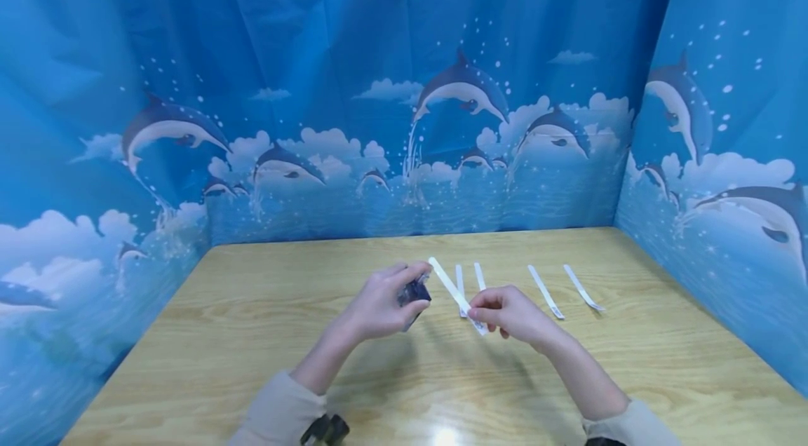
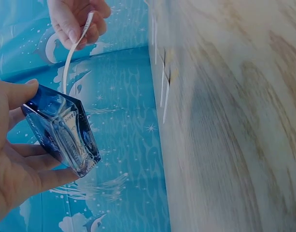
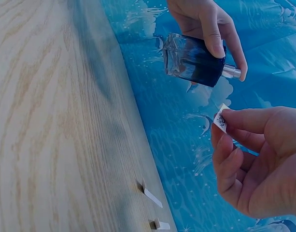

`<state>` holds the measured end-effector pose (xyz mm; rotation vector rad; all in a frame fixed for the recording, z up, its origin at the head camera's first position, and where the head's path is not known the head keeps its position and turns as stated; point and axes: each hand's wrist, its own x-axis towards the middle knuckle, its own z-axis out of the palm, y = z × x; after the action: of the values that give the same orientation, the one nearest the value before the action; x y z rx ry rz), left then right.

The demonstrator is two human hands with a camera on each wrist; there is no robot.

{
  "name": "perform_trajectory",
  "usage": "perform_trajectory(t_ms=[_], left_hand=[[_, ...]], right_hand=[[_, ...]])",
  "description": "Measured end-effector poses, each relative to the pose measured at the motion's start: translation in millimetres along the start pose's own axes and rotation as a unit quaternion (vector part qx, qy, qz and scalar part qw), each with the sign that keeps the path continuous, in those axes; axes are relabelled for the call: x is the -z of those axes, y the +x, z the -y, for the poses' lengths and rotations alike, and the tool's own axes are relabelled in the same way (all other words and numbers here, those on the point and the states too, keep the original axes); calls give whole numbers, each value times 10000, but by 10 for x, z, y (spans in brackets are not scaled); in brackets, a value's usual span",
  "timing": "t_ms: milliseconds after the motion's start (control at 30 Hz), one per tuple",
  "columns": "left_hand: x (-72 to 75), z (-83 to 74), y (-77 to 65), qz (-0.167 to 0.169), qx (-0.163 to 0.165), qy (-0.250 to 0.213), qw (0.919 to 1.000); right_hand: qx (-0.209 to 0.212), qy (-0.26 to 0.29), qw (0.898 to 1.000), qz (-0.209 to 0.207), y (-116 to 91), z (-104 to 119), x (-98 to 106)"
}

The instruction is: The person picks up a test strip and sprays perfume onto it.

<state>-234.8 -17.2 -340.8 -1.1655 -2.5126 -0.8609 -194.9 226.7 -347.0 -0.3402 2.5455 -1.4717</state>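
Note:
My left hand (image 1: 381,302) grips a blue glass perfume bottle (image 3: 193,60) above the table. In the right wrist view the index finger rests on the silver spray nozzle (image 3: 231,71), and the bottle lies tilted on its side. My right hand (image 1: 514,316) pinches a narrow white paper test strip (image 1: 447,281) near its lower end, between thumb and index finger. Dark handwriting (image 3: 222,122) marks the held end. The strip's far end points up and left, close beside the bottle's top in the head view.
Several more white strips lie on the wooden table (image 1: 252,334): two strips (image 1: 460,281) behind the held one, then a strip (image 1: 546,292) and another strip (image 1: 582,288) further right. A blue dolphin-print curtain (image 1: 353,81) encloses the back and sides.

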Motion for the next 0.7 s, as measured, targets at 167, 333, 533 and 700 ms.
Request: perform_trajectory(t_ms=[167,333,533,700], left_hand=[[-6,-3,-4,-26,-156,63,9999],[-8,10,-15,-141,-197,65,9997],[-1,33,-13,-189,-280,78,9994],[12,48,-8,-211,-250,71,9994]], right_hand=[[37,8,10000,8,2,-13,-2],[-12,47,10000,1,1,-22,-1],[42,46,10000,-37,-6,-26,6],[49,68,9999,-82,-23,-32,33]])
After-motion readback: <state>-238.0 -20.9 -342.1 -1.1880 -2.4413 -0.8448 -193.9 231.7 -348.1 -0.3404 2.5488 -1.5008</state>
